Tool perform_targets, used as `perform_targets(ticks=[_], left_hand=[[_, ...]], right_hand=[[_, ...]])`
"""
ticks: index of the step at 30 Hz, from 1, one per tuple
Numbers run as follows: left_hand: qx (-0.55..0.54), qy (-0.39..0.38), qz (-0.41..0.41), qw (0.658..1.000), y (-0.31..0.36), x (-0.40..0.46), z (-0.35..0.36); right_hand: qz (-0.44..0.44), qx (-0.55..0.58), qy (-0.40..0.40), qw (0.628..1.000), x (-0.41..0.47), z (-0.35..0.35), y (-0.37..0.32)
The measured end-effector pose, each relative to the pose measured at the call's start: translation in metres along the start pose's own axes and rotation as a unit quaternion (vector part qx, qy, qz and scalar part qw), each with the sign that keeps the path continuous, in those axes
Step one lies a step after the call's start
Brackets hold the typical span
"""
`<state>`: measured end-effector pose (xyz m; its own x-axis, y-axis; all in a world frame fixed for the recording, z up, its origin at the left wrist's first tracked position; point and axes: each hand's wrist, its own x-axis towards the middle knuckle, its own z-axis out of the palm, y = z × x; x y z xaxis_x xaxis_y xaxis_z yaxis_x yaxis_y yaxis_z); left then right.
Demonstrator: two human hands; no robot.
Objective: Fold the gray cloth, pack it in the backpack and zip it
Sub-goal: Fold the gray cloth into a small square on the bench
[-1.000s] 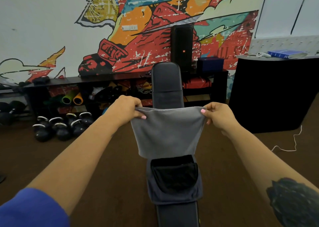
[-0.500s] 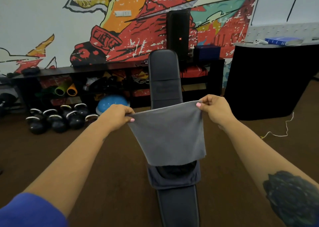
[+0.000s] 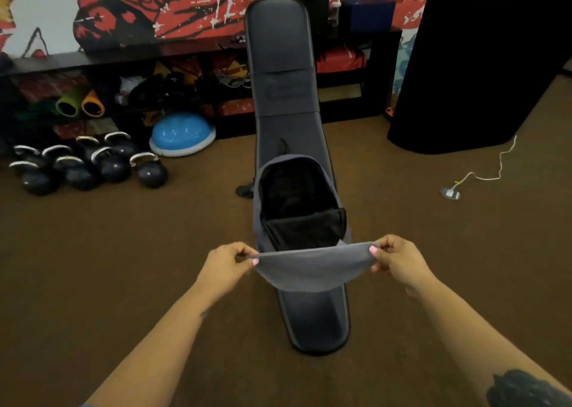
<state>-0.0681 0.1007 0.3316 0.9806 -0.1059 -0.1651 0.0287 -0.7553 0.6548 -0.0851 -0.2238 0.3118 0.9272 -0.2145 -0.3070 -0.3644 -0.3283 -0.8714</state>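
Left hand and right hand each pinching a top corner of the cloth, stretched flat and sagging just over the near end of the table. Looks light, soft and floppy, so best gripped at the corners or along an edge to keep any fold neat. Just beyond, backpack lying unzipped on the table, then brown floor, kettlebells and a mural wall further back.

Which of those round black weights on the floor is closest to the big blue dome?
The black kettlebell at the right end of the group. It sits just in front of the blue half-ball dome; all the other kettlebells lie farther left.
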Motion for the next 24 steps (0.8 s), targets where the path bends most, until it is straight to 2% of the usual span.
perform_targets(ticks=[6, 12, 17, 20, 24], left_hand=[[-0.132, -0.022, -0.080, 0.988, -0.025, 0.006, 0.053], [-0.168, -0.010, -0.149, 0.974, -0.035, 0.032, 0.087], [-0.183, 0.024, -0.142, 0.973, -0.044, 0.051, 0.103], [-0.184, 0.005, -0.141, 0.973, -0.055, 0.047, 0.115], [-0.177, -0.038, -0.140, 0.973, -0.082, 0.032, 0.147]], right_hand=[[0.074, 0.020, -0.014, 0.997, 0.020, 0.001, 0.053], [0.111, 0.029, -0.030, 0.993, 0.054, 0.011, 0.078], [0.079, 0.026, -0.036, 0.996, 0.082, 0.015, 0.083], [0.064, 0.016, -0.049, 0.997, 0.085, 0.015, 0.095], [0.028, -0.075, -0.061, 0.995, 0.079, 0.021, 0.137]])
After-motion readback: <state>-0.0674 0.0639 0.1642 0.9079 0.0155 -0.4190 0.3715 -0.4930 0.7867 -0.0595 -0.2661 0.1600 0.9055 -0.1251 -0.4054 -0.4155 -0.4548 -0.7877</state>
